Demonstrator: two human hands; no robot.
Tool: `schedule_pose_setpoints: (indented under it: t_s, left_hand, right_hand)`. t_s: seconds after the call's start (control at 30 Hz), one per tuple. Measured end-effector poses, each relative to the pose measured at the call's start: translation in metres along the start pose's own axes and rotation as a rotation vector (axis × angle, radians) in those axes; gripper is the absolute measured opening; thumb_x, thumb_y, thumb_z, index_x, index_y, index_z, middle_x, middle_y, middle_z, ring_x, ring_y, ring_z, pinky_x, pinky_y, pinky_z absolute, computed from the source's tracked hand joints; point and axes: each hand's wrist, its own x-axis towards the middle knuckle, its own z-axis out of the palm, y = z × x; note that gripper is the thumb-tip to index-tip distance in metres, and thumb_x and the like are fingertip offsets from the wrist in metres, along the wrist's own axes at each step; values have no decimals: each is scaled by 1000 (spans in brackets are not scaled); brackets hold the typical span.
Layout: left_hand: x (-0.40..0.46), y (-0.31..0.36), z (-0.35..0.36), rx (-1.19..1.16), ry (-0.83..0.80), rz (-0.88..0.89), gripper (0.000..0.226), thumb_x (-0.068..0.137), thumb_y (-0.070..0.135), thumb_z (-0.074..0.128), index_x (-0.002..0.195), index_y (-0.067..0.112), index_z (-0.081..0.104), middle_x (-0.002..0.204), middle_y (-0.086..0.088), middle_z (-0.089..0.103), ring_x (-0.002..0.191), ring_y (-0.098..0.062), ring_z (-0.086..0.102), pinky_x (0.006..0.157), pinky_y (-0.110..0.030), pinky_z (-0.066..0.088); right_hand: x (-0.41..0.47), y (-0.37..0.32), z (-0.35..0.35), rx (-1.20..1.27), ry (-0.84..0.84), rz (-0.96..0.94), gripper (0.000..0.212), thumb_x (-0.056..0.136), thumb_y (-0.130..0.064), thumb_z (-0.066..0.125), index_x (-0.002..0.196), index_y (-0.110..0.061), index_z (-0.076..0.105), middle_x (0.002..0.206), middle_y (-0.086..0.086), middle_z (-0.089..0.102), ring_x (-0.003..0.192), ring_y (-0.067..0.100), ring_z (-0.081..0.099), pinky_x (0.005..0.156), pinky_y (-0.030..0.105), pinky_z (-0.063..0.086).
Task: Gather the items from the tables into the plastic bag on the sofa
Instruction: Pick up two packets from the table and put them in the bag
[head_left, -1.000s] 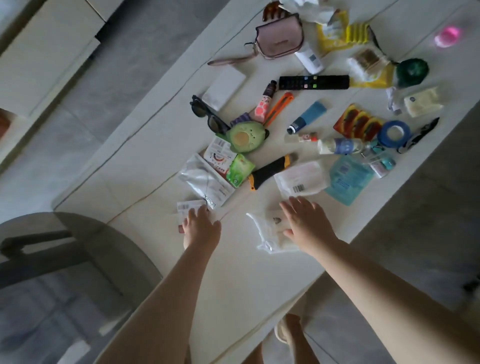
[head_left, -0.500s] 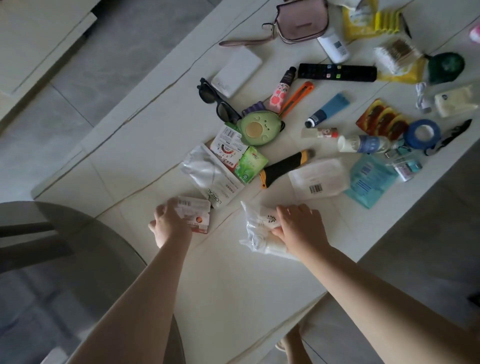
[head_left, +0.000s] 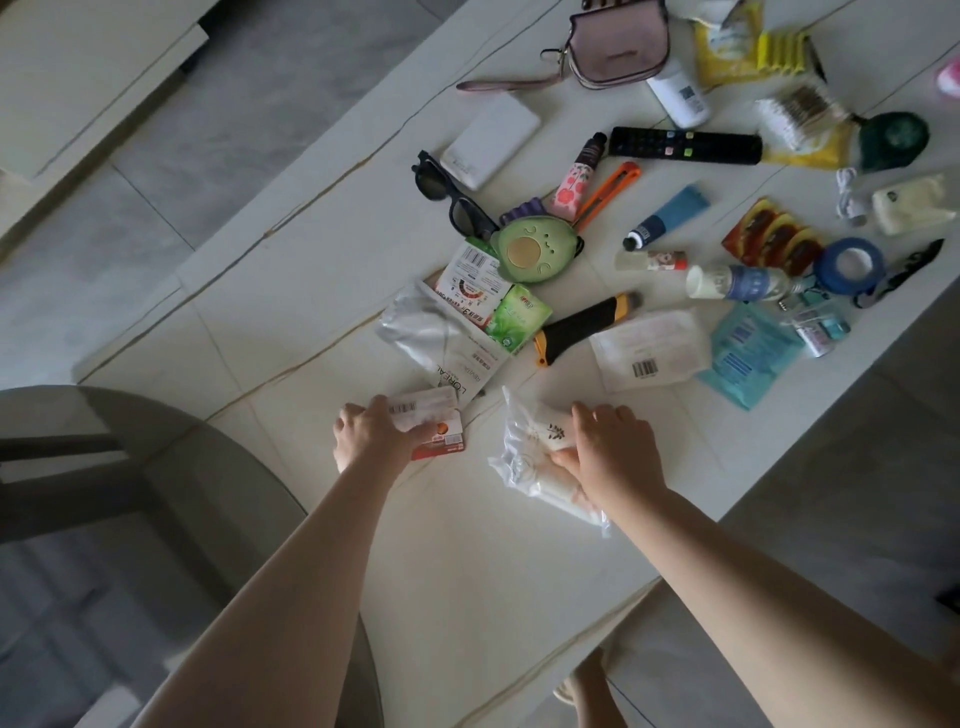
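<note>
My left hand (head_left: 375, 431) grips a small white and red packet (head_left: 437, 427) near the front of the white table (head_left: 291, 291). My right hand (head_left: 610, 451) grips a clear plastic pack with white contents (head_left: 530, 462) lying on the table beside it. Behind them lie several items: a silver sachet (head_left: 436, 338), a green tissue pack (head_left: 517, 319), an avocado pouch (head_left: 535, 249), a black and yellow knife (head_left: 584, 325) and a white wipes pack (head_left: 649, 348). No plastic bag or sofa shows.
Farther back lie sunglasses (head_left: 452, 200), a white power bank (head_left: 491, 140), a pink purse (head_left: 613, 49), a black remote (head_left: 685, 145), a blue tube (head_left: 667, 215), blue tape (head_left: 849, 265) and a blue sachet (head_left: 750, 353). A round grey table (head_left: 156, 467) stands at my left.
My left hand has closed round the white and red packet and turned it. My right hand has curled onto the clear pack and gathered it up. The view shifted closer.
</note>
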Motion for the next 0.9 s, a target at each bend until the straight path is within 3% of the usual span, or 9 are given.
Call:
schedule_pose_setpoints:
  t_s: [0.1, 0.23, 0.4, 0.5, 0.6, 0.73, 0.9]
  left_hand:
    - [-2, -7, 4, -31, -38, 62, 60, 85, 54, 57, 123, 8, 51, 120, -15, 52, 113, -32, 47, 90, -42, 47]
    - [-19, -13, 0, -496, -149, 27, 44, 92, 41, 52, 121, 8, 55, 99, -9, 68, 82, -26, 68, 63, -36, 59]
    - [-49, -12, -18, -754, -163, -35, 30, 90, 24, 61, 112, 5, 53, 86, -7, 64, 67, -17, 65, 42, -15, 51]
    - [-70, -7, -30, -791, -192, -25, 29, 88, 18, 65, 112, 4, 56, 88, -11, 66, 67, -19, 65, 43, -19, 54]
    - [-92, 6, -45, -748, -213, 52, 32, 86, 21, 66, 113, 5, 58, 88, -8, 68, 71, -20, 67, 54, -27, 58]
    - [-122, 34, -62, -744, -254, 140, 30, 86, 15, 66, 112, 6, 57, 99, -14, 68, 81, -26, 68, 70, -37, 60]
    - [-162, 77, -71, -756, -357, 211, 30, 86, 8, 65, 113, 6, 53, 103, -16, 64, 87, -30, 66, 67, -35, 57]
  right_hand:
    - [-4, -1, 0, 84, -22, 50, 45, 84, -48, 56, 108, -10, 50, 110, 9, 54, 106, 27, 48, 82, 33, 40]
    - [-14, -2, -5, 183, -79, 59, 44, 85, -43, 55, 111, -9, 45, 111, 10, 51, 102, 27, 54, 75, 32, 42]
    - [-35, 2, -28, 348, -159, 122, 40, 86, -42, 54, 105, -12, 36, 88, 0, 50, 83, 22, 57, 70, 32, 42]
    - [-50, 5, -51, 570, -154, 230, 41, 82, -41, 60, 104, -13, 40, 90, -1, 53, 80, 21, 53, 70, 31, 43]
    - [-65, 13, -74, 727, -69, 294, 44, 78, -39, 65, 107, -9, 51, 95, 4, 59, 85, 21, 56, 68, 29, 43]
    - [-94, 33, -102, 847, 35, 399, 44, 75, -41, 69, 103, -10, 55, 95, 7, 61, 81, 20, 57, 54, 21, 35]
    - [-140, 67, -123, 1035, 137, 604, 47, 71, -34, 75, 107, -11, 54, 98, 5, 63, 84, 22, 60, 68, 29, 47]
